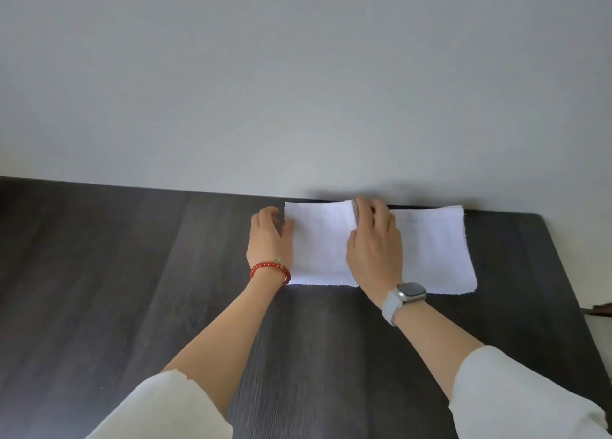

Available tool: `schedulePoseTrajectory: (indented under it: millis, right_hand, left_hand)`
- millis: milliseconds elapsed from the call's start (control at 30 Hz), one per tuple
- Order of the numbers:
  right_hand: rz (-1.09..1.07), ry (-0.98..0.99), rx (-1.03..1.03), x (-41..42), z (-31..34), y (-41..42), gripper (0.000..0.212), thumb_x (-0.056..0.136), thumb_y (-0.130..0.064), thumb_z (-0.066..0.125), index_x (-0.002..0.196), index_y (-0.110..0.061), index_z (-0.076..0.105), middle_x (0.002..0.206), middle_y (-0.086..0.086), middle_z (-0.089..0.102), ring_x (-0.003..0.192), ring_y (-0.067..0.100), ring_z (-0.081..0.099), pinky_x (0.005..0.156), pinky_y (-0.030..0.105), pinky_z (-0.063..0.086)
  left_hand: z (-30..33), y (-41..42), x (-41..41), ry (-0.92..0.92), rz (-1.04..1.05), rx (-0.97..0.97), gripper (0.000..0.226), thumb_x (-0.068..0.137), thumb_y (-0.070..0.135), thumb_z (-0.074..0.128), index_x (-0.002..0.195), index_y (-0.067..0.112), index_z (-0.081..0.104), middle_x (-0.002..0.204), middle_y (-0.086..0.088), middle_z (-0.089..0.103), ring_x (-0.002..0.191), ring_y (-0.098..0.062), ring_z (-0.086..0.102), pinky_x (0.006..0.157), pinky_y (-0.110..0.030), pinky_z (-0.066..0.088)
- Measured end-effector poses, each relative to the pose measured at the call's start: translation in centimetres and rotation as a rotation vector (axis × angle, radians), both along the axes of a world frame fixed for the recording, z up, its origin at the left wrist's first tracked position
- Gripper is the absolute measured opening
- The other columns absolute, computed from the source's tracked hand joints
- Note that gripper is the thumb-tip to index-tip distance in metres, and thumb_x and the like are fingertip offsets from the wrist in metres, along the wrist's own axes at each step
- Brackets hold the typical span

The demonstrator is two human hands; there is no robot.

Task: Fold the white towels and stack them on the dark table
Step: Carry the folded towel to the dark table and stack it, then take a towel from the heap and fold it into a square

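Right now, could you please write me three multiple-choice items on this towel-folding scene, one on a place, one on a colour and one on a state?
1. Where on the dark table does the white towel lie?
A. At the far edge by the wall
B. At the near edge
C. Hanging off the left end

2. What colour is the bracelet on the left wrist?
A. Blue
B. Red
C. Green

3. What is the right hand doing?
A. Resting on the bare table
B. Raised clear of the towel
C. Gripping a towel layer at the fold's edge

Answers: 1 A, the towel lies along the wall-side edge; 2 B, the beads are red; 3 C, its fingers curl over the folded-over layer's edge.
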State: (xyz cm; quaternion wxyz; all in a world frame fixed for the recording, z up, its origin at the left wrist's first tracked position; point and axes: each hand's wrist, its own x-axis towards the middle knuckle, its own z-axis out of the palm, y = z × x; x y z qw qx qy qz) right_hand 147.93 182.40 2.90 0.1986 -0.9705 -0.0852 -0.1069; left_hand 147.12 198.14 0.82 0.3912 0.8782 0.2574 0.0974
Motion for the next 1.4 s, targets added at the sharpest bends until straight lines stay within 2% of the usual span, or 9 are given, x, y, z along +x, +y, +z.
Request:
schedulePoseTrajectory:
  millis: [133, 200, 300, 400, 533, 667, 833, 1133, 1400]
  right_hand:
    - [0.134, -0.003, -0.346, -0.2, -1.0, -0.4, 0.048, 0.086, -0.022, 0.047, 0.131, -0.006, 0.047, 0.141, 0.009, 0.045, 0.129, 0.028, 0.043, 0.097, 0.050, 0.041]
    - [0.093, 0.106, -0.381, -0.3, -1.1, -0.5, 0.054, 0.090, -0.032, 0.027, 0.130, -0.004, 0.050, 0.139, 0.010, 0.047, 0.130, 0.027, 0.042, 0.100, 0.054, 0.038]
    - [0.109, 0.194, -0.421, -0.5, -0.9, -0.2, 0.061, 0.087, -0.038, 0.022, 0.125, -0.003, 0.055, 0.134, 0.013, 0.052, 0.127, 0.029, 0.046, 0.098, 0.055, 0.039]
    - [0.088, 0.153, -0.387, -0.7, 0.5, -0.1, 0.058, 0.087, -0.038, 0.024, 0.122, -0.005, 0.056, 0.133, 0.015, 0.052, 0.126, 0.030, 0.047, 0.097, 0.055, 0.039]
    - [0.158, 0.137, -0.246, -2.6, 3.4, -1.1, 0.043, 0.096, -0.025, 0.034, 0.136, -0.010, 0.039, 0.148, 0.009, 0.032, 0.139, 0.028, 0.025, 0.111, 0.049, 0.021]
    - [0.128, 0.180, 0.182, -6.4, 7.5, -2.5, 0.036, 0.096, -0.018, 0.038, 0.131, -0.012, 0.047, 0.128, 0.002, 0.054, 0.115, 0.021, 0.051, 0.096, 0.031, 0.041]
    - [0.056, 0.126, 0.447, -14.5, 12.8, -4.3, 0.025, 0.095, -0.012, 0.041, 0.115, -0.011, 0.057, 0.110, 0.000, 0.061, 0.094, 0.014, 0.055, 0.084, 0.021, 0.042]
    - [-0.087, 0.105, 0.420, -35.4, 16.8, -16.0, 0.028, 0.094, -0.017, 0.041, 0.118, -0.018, 0.056, 0.108, -0.004, 0.060, 0.096, 0.013, 0.056, 0.090, 0.030, 0.046]
    - [-0.493, 0.129, 0.379, -56.0, 18.8, -38.0, 0.023, 0.093, -0.012, 0.047, 0.108, -0.011, 0.064, 0.102, 0.007, 0.068, 0.096, 0.021, 0.062, 0.086, 0.028, 0.045]
  left_hand:
    - [-0.9, 0.1, -0.8, -0.236, -0.289, 0.546, 0.038, 0.087, 0.019, 0.037, 0.117, 0.010, 0.059, 0.122, -0.006, 0.060, 0.116, -0.024, 0.047, 0.083, -0.039, 0.046]
    - [-0.9, 0.0, -1.3, -0.040, -0.456, 0.664, 0.047, 0.091, 0.026, 0.028, 0.131, 0.011, 0.047, 0.138, -0.003, 0.048, 0.133, -0.023, 0.031, 0.098, -0.046, 0.039]
    - [-0.9, 0.2, -1.5, 0.284, -0.570, 0.666, 0.055, 0.098, 0.041, 0.013, 0.147, 0.020, 0.002, 0.156, 0.007, 0.000, 0.143, -0.024, -0.010, 0.113, -0.052, 0.002]
    - [1.3, 0.1, -1.5, 0.298, -0.575, 0.676, 0.055, 0.098, 0.042, 0.014, 0.147, 0.027, -0.005, 0.155, 0.005, -0.014, 0.141, -0.025, -0.020, 0.112, -0.054, -0.007]
    - [5.4, 0.5, -3.1, 0.148, -0.485, 0.591, 0.053, 0.098, 0.038, 0.027, 0.147, 0.028, 0.010, 0.157, 0.002, -0.005, 0.143, -0.022, -0.014, 0.113, -0.050, -0.005]
    - [9.5, 0.6, -7.9, -0.078, -0.379, 0.270, 0.045, 0.094, 0.022, 0.046, 0.139, 0.017, 0.039, 0.152, -0.004, 0.025, 0.141, -0.022, 0.020, 0.114, -0.042, 0.021]
    - [14.6, -1.3, -17.0, -0.266, -0.323, 0.138, 0.032, 0.092, 0.016, 0.050, 0.123, 0.012, 0.057, 0.131, -0.001, 0.052, 0.123, -0.019, 0.046, 0.097, -0.026, 0.037]
    - [17.3, -11.0, -34.8, -0.318, -0.453, 0.065, 0.031, 0.092, 0.019, 0.051, 0.122, 0.012, 0.057, 0.125, -0.004, 0.056, 0.116, -0.024, 0.050, 0.093, -0.027, 0.036]
    - [19.0, -35.1, -44.8, -0.218, -0.944, 0.011, 0.036, 0.093, 0.026, 0.048, 0.127, 0.013, 0.052, 0.128, -0.008, 0.052, 0.117, -0.025, 0.049, 0.097, -0.035, 0.041]
